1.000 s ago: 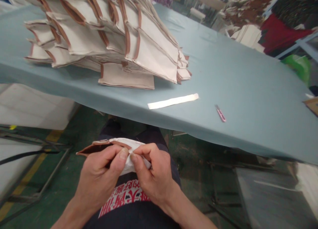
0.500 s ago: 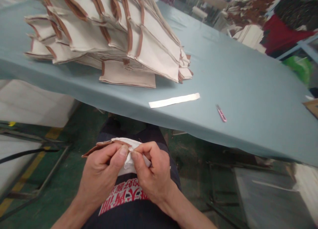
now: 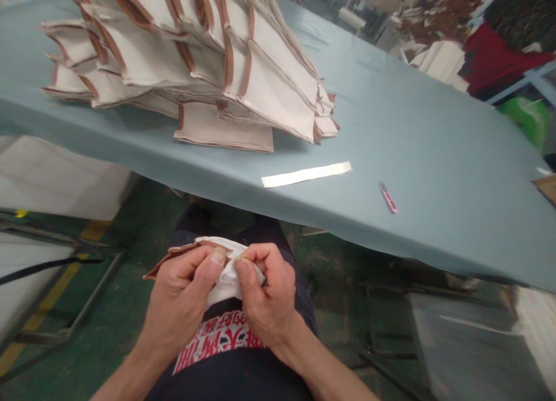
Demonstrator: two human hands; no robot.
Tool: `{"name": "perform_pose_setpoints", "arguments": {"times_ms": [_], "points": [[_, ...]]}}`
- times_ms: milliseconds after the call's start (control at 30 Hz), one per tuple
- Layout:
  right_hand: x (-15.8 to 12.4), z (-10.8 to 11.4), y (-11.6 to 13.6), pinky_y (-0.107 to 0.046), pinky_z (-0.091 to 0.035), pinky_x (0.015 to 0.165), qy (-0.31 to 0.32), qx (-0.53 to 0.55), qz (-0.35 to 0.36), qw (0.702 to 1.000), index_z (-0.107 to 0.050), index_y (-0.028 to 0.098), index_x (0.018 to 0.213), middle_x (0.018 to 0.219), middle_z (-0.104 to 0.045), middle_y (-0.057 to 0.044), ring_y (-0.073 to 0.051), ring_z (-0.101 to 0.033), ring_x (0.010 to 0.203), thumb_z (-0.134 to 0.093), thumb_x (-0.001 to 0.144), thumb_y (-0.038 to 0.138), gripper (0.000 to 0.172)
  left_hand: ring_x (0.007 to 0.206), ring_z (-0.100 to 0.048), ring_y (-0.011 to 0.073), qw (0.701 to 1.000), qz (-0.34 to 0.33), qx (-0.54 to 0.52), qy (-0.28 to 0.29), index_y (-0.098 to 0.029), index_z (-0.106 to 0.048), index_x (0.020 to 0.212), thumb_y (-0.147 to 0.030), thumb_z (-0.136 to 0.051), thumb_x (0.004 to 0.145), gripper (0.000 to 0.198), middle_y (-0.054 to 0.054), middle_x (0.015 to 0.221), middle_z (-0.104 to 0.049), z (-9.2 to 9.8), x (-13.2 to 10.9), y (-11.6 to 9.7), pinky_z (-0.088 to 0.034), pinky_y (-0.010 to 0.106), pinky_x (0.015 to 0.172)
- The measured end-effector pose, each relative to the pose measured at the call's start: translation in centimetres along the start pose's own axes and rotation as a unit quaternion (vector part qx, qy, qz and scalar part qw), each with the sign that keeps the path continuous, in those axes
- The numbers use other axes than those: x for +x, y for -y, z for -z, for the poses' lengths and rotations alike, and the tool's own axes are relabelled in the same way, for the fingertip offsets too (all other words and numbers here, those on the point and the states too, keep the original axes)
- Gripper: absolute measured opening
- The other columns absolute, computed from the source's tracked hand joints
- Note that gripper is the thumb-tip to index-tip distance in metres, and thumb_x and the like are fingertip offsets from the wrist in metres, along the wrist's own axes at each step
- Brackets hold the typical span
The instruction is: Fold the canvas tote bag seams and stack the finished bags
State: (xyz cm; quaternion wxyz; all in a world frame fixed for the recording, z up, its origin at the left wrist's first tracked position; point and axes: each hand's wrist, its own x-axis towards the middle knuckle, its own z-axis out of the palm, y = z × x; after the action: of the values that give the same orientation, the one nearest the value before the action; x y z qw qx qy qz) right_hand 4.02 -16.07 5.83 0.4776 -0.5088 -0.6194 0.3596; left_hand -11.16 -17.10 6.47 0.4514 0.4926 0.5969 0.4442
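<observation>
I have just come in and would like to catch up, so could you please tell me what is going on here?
A person's bare left hand and right hand are close together, pinching a white cloth piece with brown edging in front of the body. On the table with a pale blue-green cover lie a large heap of cream cloth pieces with brown edging, a narrow white strip and a small pink tool; neither hand touches these.
</observation>
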Motion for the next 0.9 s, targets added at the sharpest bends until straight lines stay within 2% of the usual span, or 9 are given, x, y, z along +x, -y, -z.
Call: {"name": "perform_pose_setpoints", "arguments": {"times_ms": [167, 333, 467, 633, 800, 900], "points": [[0.1, 0.1, -0.1, -0.024, -0.032, 0.046, -0.012, -0.026, 0.059, 0.998, -0.065, 0.023, 0.087, 0.062, -0.064, 0.006, -0.009, -0.047, 0.045, -0.064, 0.105, 0.025, 0.019, 0.045, -0.038, 0.0110, 1.000, 0.007, 0.006, -0.005, -0.021, -0.070, 0.063, -0.041, -0.065, 0.100, 0.042, -0.006, 0.055, -0.049, 0.0, 0.3, -0.9, -0.030, 0.023, 0.038], [0.1, 0.1, 0.0, -0.023, -0.030, 0.046, -0.007, -0.035, 0.056, 0.998, -0.066, 0.022, 0.088, 0.060, -0.059, 0.008, -0.009, -0.043, 0.044, -0.064, 0.105, 0.024, 0.017, 0.045, -0.041, 0.0112, 1.000, 0.003, 0.009, -0.004, -0.022, -0.067, 0.059, -0.042, -0.065, 0.096, 0.043, -0.006, 0.054, -0.051, 0.0, 0.6, -1.6, -0.033, 0.023, 0.038], [0.2, 0.4, 0.4, -0.023, -0.029, 0.045, 0.019, -0.033, 0.025, 0.999, -0.066, 0.022, 0.088, 0.058, -0.053, 0.009, -0.009, -0.041, 0.043, -0.064, 0.105, 0.024, 0.018, 0.042, -0.037, 0.0105, 1.000, -0.006, 0.014, -0.007, -0.023, -0.067, 0.057, -0.039, -0.064, 0.095, 0.041, -0.007, 0.050, -0.048, 0.0, 0.7, -1.9, -0.028, 0.022, 0.035], [0.4, 0.8, 1.0, -0.022, -0.032, 0.045, 0.051, -0.034, -0.026, 0.998, -0.068, 0.022, 0.089, 0.058, -0.054, 0.009, -0.010, -0.045, 0.043, -0.065, 0.105, 0.028, 0.018, 0.043, -0.045, 0.0111, 0.999, -0.033, 0.034, 0.005, -0.022, -0.071, 0.060, -0.037, -0.062, 0.097, 0.041, -0.006, 0.052, -0.056, 0.1, 0.8, -2.2, -0.032, 0.021, 0.038], [0.5, 0.5, 1.0, -0.024, -0.036, 0.050, 0.023, -0.092, 0.001, 0.995, -0.070, 0.021, 0.088, 0.060, -0.064, 0.005, -0.011, -0.053, 0.045, -0.063, 0.104, 0.026, 0.018, 0.046, -0.049, 0.0117, 0.998, -0.047, 0.049, 0.010, -0.022, -0.075, 0.068, -0.038, -0.061, 0.105, 0.043, -0.005, 0.057, -0.061, 0.4, 0.6, -1.6, -0.037, 0.021, 0.041], [0.5, 0.4, 0.9, -0.024, -0.037, 0.052, 0.009, -0.113, 0.009, 0.993, -0.071, 0.021, 0.088, 0.061, -0.068, 0.004, -0.011, -0.056, 0.045, -0.062, 0.104, 0.025, 0.019, 0.049, -0.051, 0.0121, 0.996, -0.065, 0.057, 0.033, -0.022, -0.079, 0.074, -0.037, -0.056, 0.108, 0.043, -0.004, 0.061, -0.066, 0.7, 0.8, -1.6, -0.040, 0.020, 0.043]]}}
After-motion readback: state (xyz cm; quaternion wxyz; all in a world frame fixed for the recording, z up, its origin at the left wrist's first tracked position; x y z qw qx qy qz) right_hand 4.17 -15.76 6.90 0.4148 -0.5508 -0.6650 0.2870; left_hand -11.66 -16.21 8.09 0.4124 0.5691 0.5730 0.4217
